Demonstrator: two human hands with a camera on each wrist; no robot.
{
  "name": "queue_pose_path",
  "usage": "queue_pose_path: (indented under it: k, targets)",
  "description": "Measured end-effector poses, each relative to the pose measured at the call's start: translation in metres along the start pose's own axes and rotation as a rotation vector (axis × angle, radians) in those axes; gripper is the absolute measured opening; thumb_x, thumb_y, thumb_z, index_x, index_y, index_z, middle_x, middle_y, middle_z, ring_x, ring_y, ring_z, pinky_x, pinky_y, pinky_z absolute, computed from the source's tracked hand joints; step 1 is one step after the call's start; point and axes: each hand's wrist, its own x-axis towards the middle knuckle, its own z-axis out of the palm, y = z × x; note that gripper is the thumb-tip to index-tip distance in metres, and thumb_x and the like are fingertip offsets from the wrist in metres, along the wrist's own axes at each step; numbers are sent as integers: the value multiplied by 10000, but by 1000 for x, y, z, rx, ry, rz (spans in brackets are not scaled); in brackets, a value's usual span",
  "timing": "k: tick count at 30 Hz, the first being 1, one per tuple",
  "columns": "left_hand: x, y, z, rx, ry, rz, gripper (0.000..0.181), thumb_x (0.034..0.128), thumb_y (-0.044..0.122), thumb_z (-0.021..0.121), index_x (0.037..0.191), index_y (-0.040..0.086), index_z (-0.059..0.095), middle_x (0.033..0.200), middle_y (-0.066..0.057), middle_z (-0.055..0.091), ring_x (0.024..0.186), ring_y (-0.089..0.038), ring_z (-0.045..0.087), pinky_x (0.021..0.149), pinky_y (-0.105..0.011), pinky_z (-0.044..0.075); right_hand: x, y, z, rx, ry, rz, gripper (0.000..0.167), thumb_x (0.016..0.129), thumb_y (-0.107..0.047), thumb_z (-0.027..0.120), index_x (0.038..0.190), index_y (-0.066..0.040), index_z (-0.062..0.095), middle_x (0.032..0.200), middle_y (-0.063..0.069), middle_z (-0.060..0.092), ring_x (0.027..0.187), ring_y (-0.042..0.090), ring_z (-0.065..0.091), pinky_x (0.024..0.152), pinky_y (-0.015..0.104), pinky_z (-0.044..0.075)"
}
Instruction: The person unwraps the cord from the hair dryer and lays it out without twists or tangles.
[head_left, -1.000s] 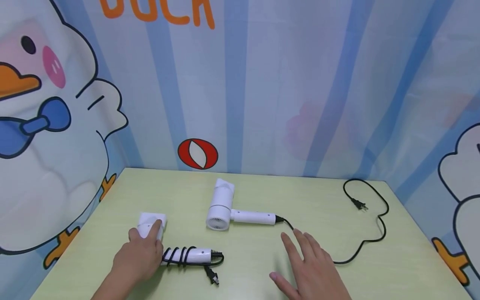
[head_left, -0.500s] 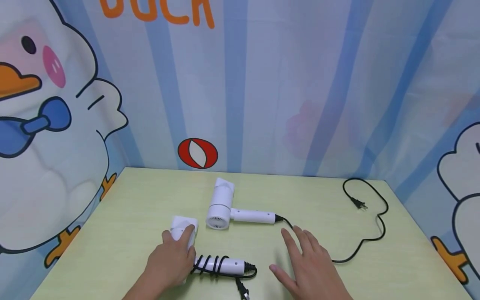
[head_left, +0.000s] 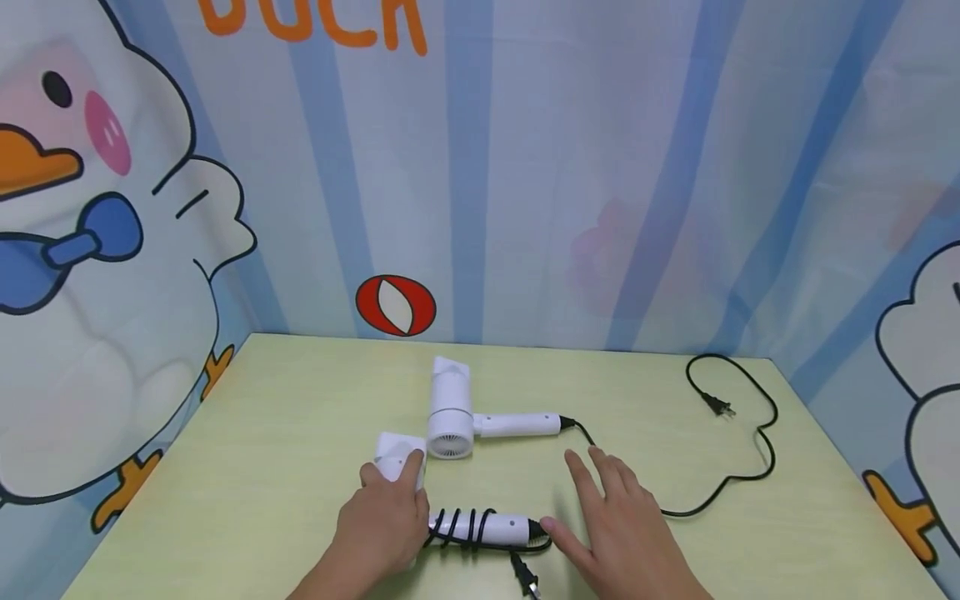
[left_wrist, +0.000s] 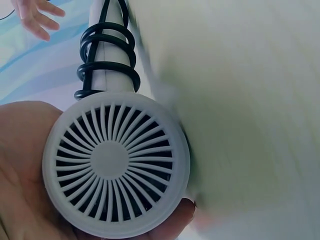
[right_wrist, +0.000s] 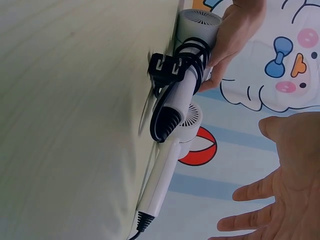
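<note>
My left hand grips the barrel of a white hair dryer, its fingers and thumb around the body. A black cord is wound in several loops round this dryer's handle; the plug hangs off toward me. In the left wrist view the round slotted intake grille sits against my palm. Just behind it lies a second white hair dryer, its handle pointing right; the two bodies look close, perhaps touching. My right hand, fingers spread, holds nothing and hovers by the wound handle's tip.
From the second dryer a black cord runs partly hidden behind my right hand, then snakes to the table's back right. Its two-pin plug lies there. The pale table ends at a curtain printed with cartoon ducks.
My left hand has slid the cord-wrapped dryer to the right across the table. The second dryer has shifted slightly right and turned a little. My right hand has barely moved.
</note>
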Motion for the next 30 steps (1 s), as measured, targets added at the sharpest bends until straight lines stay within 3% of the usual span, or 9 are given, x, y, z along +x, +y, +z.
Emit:
queue_pose_path:
  k: [11, 15, 19, 23, 30]
  targets:
    - [0, 0, 0, 10, 16, -24, 506, 1016, 313, 506, 1504, 200, 437, 945, -294, 464, 533, -278, 515, 445, -425, 436, 0, -5, 3, 43, -13, -21, 733, 962, -601, 574, 1473, -79, 513, 1431, 230, 517, 1266, 424, 537, 949, 563, 491]
    - [-2, 0, -1, 0, 25, -26, 502, 1016, 309, 506, 1502, 204, 436, 942, -291, 467, 553, -284, 523, 454, -426, 441, 2, -12, 8, 69, -55, -36, 732, 969, -580, 575, 1472, -53, 505, 1398, 227, 538, 1254, 410, 544, 1000, 538, 467]
    - [-4, -1, 0, -3, 29, -31, 498, 1012, 308, 511, 1495, 211, 442, 936, -285, 465, 563, -292, 526, 460, -435, 444, 2, -23, 13, 108, -178, -53, 653, 967, -545, 600, 1324, 1, 576, 1168, 154, 609, 1000, 289, 604, 842, 460, 522]
    - [-7, -1, 2, -11, 20, -39, 505, 1013, 312, 509, 1503, 211, 440, 933, -279, 460, 563, -292, 522, 467, -437, 442, 0, -33, 22, 123, -276, -101, 449, 938, -438, 686, 1084, -22, 598, 857, 49, 559, 687, 179, 528, 617, 378, 483]
    - [-9, 2, 5, -8, 19, -50, 508, 1011, 321, 519, 1504, 227, 441, 941, -280, 462, 564, -296, 522, 476, -447, 447, -2, -42, 33, 106, -313, -154, 304, 894, -300, 756, 781, -80, 580, 623, 3, 506, 527, 172, 509, 513, 353, 435]
